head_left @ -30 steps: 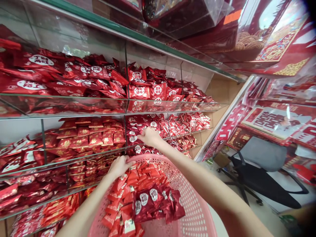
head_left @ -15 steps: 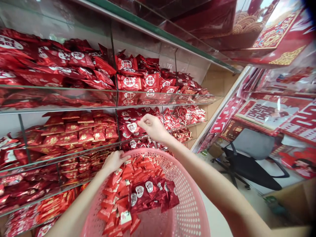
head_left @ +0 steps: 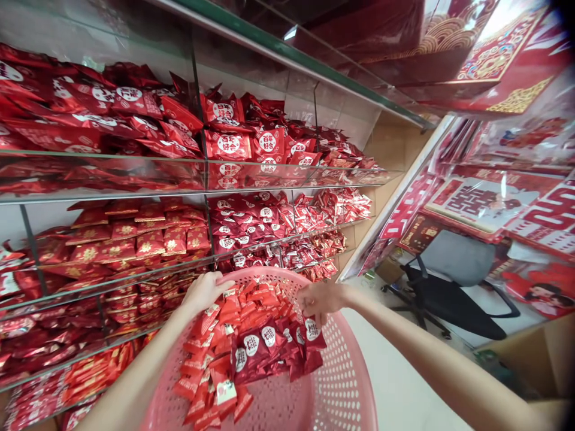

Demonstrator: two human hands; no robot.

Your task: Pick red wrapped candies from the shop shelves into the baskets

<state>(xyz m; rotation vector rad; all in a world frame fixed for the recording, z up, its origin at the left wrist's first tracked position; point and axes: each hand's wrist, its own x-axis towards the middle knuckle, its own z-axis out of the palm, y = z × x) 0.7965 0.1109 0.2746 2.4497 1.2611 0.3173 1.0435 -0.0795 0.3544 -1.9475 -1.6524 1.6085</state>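
A pink plastic basket (head_left: pixel 344 371) with a perforated wall is held in front of me. My left hand (head_left: pixel 205 294) is closed on its far left rim. Inside lie many small bright red candy packets (head_left: pixel 224 359) on the left. A row of dark red candy packets (head_left: pixel 258 350) with white round labels is on top of them. My right hand (head_left: pixel 320 301) reaches over the basket's right side, slightly blurred, fingers bent down at the top of a dark red candy packet (head_left: pixel 314 334). That packet rests against the others in the row.
Glass shelves (head_left: pixel 148 196) hold piles of red wrapped candies, sorted by dividers. Matching dark red packets (head_left: pixel 247 218) lie in one middle compartment. Another glass shelf (head_left: pixel 287 54) juts overhead. To the right are an office chair (head_left: pixel 453 287) and red packaged decorations (head_left: pixel 485 200).
My right hand has moved from the middle shelf down and right to the basket, bringing a dark red candy packet with it. My left hand stays on the rim.
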